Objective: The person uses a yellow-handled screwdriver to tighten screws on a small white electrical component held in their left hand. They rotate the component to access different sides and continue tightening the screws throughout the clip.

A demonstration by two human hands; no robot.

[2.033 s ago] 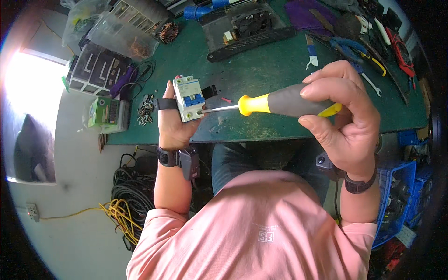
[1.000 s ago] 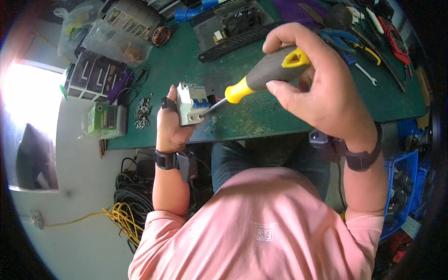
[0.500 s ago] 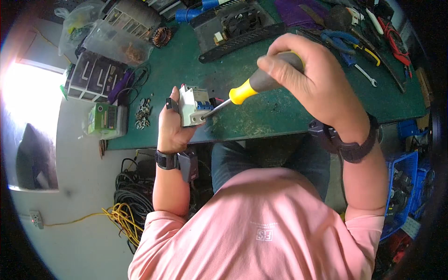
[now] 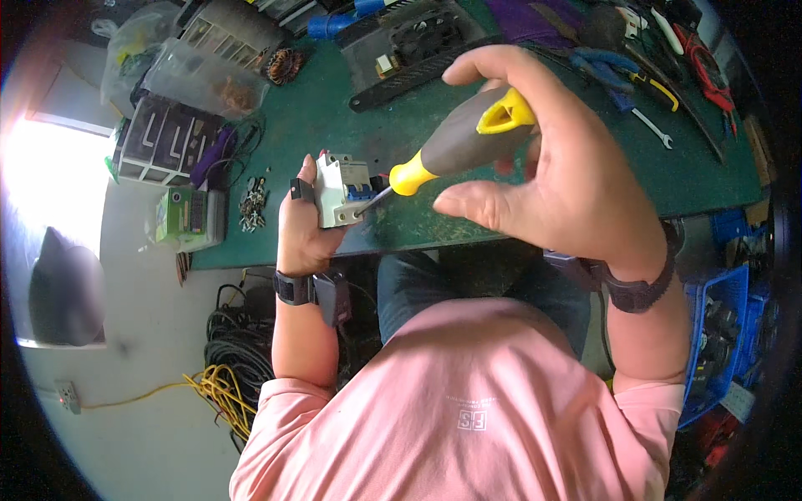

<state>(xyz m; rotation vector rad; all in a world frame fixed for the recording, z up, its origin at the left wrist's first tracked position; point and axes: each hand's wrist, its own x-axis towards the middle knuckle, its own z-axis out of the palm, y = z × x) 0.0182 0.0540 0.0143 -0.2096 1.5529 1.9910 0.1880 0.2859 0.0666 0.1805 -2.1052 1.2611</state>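
Observation:
My left hand [image 4: 302,235] grips a white two-pole circuit breaker [image 4: 336,185] with blue switch levers, its thumb along the breaker's left side. A screwdriver [image 4: 455,134] with a grey and yellow handle slants down to the left, its tip in a lower screw terminal [image 4: 348,214] of the breaker. My right hand [image 4: 568,179] is around the handle's upper end, fingers curved over and behind it. Its thumb stands away below the handle and its index finger arches above it.
Loose screws [image 4: 253,204] lie left of the breaker on the green workbench [image 4: 418,225]. A green box [image 4: 180,213] and drawer organizer [image 4: 159,142] stand at the left. A black metal housing with fan [image 4: 418,50] is at the back; pliers and a wrench [image 4: 652,125] lie at the right.
My right thumb has come off the handle and moved down, and its fingers have spread wider. The handle has tilted and shifted a little left; my left hand is nearly still.

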